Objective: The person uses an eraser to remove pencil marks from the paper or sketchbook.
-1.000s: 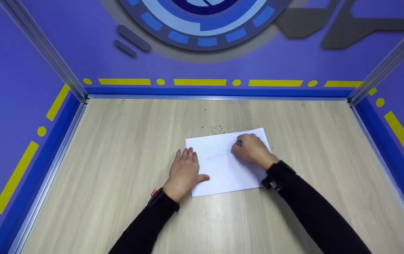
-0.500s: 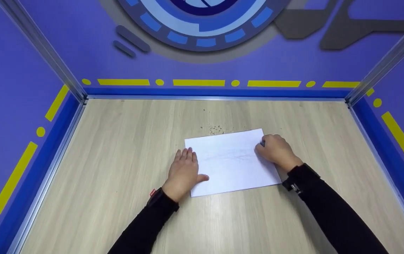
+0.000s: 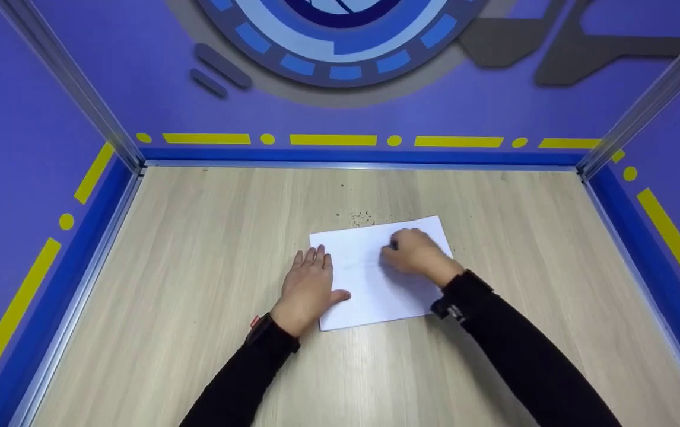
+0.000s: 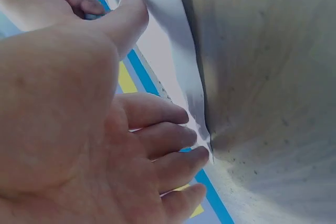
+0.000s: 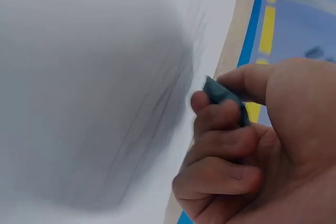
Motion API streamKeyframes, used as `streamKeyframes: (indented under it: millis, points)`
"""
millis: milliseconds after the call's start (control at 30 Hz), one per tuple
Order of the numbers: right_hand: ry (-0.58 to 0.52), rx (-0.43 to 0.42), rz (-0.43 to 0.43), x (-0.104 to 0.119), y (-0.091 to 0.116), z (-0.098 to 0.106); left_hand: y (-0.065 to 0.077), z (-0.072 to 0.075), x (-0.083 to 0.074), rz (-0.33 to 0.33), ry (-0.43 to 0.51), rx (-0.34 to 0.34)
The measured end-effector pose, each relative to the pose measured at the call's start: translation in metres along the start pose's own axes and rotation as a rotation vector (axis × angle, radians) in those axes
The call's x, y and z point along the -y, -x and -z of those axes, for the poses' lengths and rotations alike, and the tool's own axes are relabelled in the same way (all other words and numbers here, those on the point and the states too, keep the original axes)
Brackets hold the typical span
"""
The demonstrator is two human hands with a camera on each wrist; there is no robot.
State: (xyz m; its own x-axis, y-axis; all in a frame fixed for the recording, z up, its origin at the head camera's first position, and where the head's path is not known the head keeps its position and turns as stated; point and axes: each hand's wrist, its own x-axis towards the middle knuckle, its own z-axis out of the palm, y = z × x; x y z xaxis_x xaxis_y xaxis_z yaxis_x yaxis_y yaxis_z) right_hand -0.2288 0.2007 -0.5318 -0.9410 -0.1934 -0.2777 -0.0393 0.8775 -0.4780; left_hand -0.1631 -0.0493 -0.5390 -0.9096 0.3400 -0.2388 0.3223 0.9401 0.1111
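A white sheet of paper [image 3: 369,299] lies slightly tilted on the table, with faint grey pencil lines across its middle. My left hand [image 3: 306,292] rests on the sheet's left edge, its fingers straight and thumb spread onto the paper. In the left wrist view the near edge of the paper [image 4: 181,45] lifts a little off the table. My right hand [image 3: 417,254] is over the right half of the sheet. Between its thumb and curled fingers it pinches a small dark grey-green eraser [image 5: 223,95], mostly covered by the fingers. Grey streaks show on the paper beside it.
Dark crumbs [image 3: 364,218] are scattered on the wooden table [image 3: 227,237] just beyond the paper's far edge. Blue panels with yellow marks [image 3: 333,140] and metal rails enclose the table at the back and both sides.
My right hand went right to the paper's right edge, then came back left toward the middle, still holding the eraser. The left hand stays in place on the sheet.
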Motion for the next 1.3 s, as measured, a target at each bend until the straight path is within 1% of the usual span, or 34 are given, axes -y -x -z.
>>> streamKeyframes:
  millis: [167, 267, 333, 433, 567, 667, 767, 900, 1000, 1100, 1200, 1300]
  points:
    - [0.034, 0.025, 0.049, 0.041, -0.013, -0.024, -0.001, -0.005, 0.0, -0.018, -0.003, -0.026]
    - [0.05, 0.038, 0.075, 0.058, -0.02, -0.035, -0.001, -0.008, 0.0, -0.03, -0.02, -0.034]
    - [0.075, 0.042, 0.094, 0.065, -0.025, -0.042, -0.002, -0.01, -0.001, -0.037, -0.024, -0.035]
    - [0.11, 0.038, 0.12, 0.069, -0.031, -0.047, -0.002, -0.01, -0.001, -0.04, -0.039, -0.036]
    - [0.089, 0.034, 0.138, 0.066, -0.033, -0.048, -0.003, -0.008, -0.001, -0.027, -0.062, -0.032]
    - [0.058, 0.027, 0.132, 0.055, -0.031, -0.041, -0.003, -0.006, -0.001, -0.02, -0.072, -0.018]
    - [0.034, 0.014, 0.101, 0.034, -0.025, -0.029, -0.004, -0.005, -0.001, -0.008, -0.08, 0.002]
    - [-0.019, -0.002, 0.058, -0.009, -0.016, -0.006, -0.004, -0.004, 0.0, 0.016, -0.094, 0.028]
    - [-0.034, -0.039, 0.027, -0.047, -0.006, 0.013, -0.005, -0.004, 0.001, 0.019, -0.094, 0.029]
    - [-0.028, -0.074, -0.022, -0.075, 0.003, 0.025, -0.005, -0.004, 0.001, 0.018, -0.081, 0.021]
    - [-0.023, -0.09, -0.05, -0.09, 0.009, 0.031, -0.006, -0.005, 0.001, 0.017, -0.055, 0.019]
    - [-0.018, -0.084, -0.054, -0.093, 0.012, 0.032, -0.006, -0.007, 0.002, 0.012, -0.04, 0.016]
